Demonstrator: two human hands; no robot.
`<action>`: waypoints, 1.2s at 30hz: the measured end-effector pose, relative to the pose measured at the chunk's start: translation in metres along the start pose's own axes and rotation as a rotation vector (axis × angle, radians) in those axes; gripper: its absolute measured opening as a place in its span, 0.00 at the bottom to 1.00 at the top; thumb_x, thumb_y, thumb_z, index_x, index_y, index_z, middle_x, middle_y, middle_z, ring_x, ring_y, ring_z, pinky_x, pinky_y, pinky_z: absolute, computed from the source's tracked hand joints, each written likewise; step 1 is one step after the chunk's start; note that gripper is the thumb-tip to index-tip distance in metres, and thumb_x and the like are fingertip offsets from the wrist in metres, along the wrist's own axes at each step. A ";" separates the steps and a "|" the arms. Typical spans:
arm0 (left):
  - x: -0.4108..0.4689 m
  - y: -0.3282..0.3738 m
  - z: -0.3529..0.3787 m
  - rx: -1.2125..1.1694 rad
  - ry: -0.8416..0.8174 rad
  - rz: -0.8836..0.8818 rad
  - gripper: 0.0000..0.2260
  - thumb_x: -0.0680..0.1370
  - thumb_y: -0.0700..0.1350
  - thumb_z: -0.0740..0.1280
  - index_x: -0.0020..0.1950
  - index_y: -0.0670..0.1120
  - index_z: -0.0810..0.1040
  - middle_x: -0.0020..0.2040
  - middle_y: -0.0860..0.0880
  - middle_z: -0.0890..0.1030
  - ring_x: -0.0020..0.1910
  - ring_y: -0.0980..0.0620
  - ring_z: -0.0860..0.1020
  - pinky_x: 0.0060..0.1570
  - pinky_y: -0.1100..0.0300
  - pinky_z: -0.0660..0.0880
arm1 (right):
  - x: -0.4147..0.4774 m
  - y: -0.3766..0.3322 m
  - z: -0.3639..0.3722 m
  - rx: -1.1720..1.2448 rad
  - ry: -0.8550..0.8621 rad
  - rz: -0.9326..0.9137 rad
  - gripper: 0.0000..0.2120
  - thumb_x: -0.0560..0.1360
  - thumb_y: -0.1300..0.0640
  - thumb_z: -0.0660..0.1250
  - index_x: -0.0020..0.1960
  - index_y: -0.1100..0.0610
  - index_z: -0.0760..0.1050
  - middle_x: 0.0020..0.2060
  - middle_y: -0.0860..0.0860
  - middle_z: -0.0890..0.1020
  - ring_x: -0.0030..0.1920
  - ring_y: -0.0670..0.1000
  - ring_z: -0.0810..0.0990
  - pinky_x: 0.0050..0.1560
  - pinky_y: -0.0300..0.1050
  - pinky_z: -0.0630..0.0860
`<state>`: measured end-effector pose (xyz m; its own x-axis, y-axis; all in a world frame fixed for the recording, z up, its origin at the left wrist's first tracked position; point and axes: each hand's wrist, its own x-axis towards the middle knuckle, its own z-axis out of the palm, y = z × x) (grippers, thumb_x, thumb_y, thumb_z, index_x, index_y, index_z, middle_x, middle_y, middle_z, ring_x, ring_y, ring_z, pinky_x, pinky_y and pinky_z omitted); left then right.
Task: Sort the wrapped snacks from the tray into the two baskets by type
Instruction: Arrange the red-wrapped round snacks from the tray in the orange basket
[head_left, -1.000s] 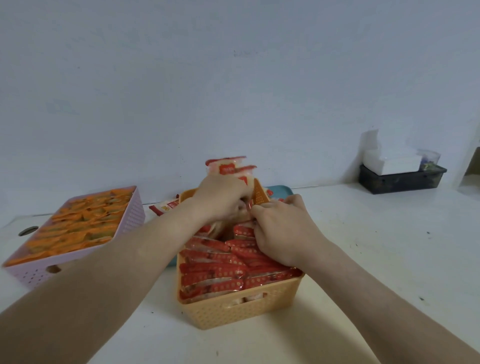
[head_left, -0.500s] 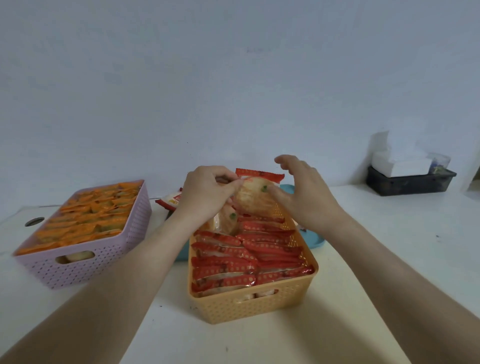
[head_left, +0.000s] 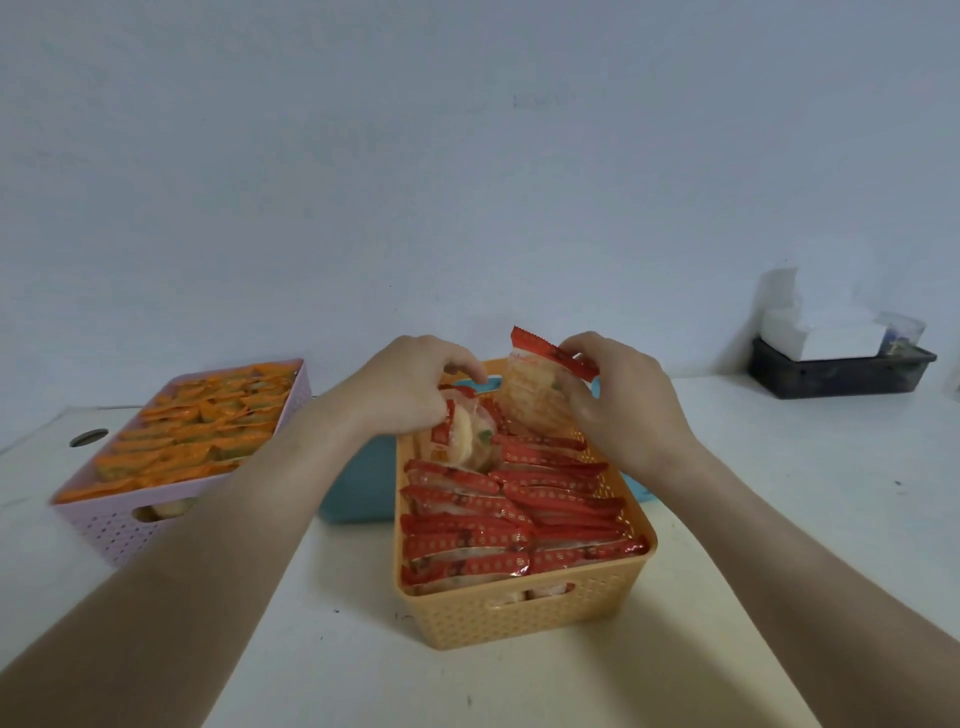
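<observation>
White table (head_left: 779, 519) against a bare wall. Since half a second ago my hands have parted. At centre frame, my right hand (head_left: 623, 400) pinches a red-wrapped snack (head_left: 535, 402) upright over the orange basket (head_left: 519, 616). My left hand (head_left: 410, 384) grips, I think, the standing packets (head_left: 462, 441), probably opening a slot.

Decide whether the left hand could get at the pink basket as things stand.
Probably yes: nothing stands between the left hand and the pink basket, though it grips a red-wrapped snack.

Glossy film wrappers (head_left: 519, 525) fill a matt perforated plastic orange basket (head_left: 524, 618).
</observation>
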<state>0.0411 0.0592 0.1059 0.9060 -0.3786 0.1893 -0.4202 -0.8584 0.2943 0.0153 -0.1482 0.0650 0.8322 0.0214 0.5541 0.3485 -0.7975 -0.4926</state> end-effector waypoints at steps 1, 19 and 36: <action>0.003 0.000 0.001 0.040 -0.065 0.005 0.20 0.76 0.35 0.65 0.62 0.54 0.79 0.61 0.51 0.78 0.46 0.59 0.73 0.39 0.72 0.65 | -0.001 0.000 0.000 0.000 0.010 0.002 0.12 0.78 0.53 0.63 0.60 0.53 0.76 0.52 0.49 0.82 0.53 0.51 0.78 0.52 0.47 0.75; 0.032 -0.002 -0.006 0.500 -0.358 0.025 0.28 0.65 0.53 0.77 0.64 0.58 0.75 0.53 0.52 0.74 0.57 0.46 0.71 0.56 0.53 0.70 | -0.015 -0.001 0.007 -0.192 -0.106 -0.037 0.16 0.76 0.46 0.55 0.56 0.54 0.72 0.50 0.49 0.80 0.53 0.53 0.73 0.46 0.47 0.70; 0.014 -0.003 -0.007 0.140 -0.156 -0.046 0.11 0.80 0.48 0.62 0.53 0.49 0.83 0.51 0.52 0.83 0.49 0.52 0.80 0.52 0.56 0.76 | -0.016 -0.004 0.010 -0.407 -0.243 -0.186 0.07 0.78 0.57 0.52 0.52 0.50 0.67 0.48 0.45 0.79 0.55 0.52 0.72 0.56 0.54 0.64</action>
<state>0.0550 0.0592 0.1140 0.9257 -0.3771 0.0282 -0.3764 -0.9117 0.1645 0.0049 -0.1394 0.0514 0.8653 0.2860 0.4116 0.3438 -0.9363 -0.0722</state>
